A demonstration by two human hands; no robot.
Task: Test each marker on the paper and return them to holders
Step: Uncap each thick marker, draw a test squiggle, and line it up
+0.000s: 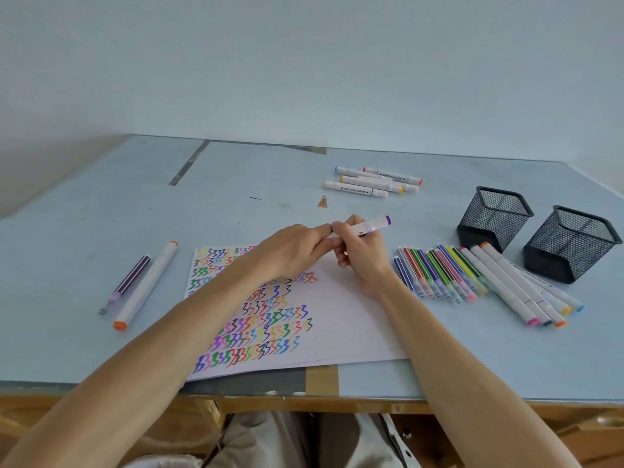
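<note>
Hands meet above the paper: right hand grips the purple marker, left hand pinches its near end, seemingly the cap, best pulled straight off, barrel held steady.

Marker row blocks near path to holders; far side open.
</note>
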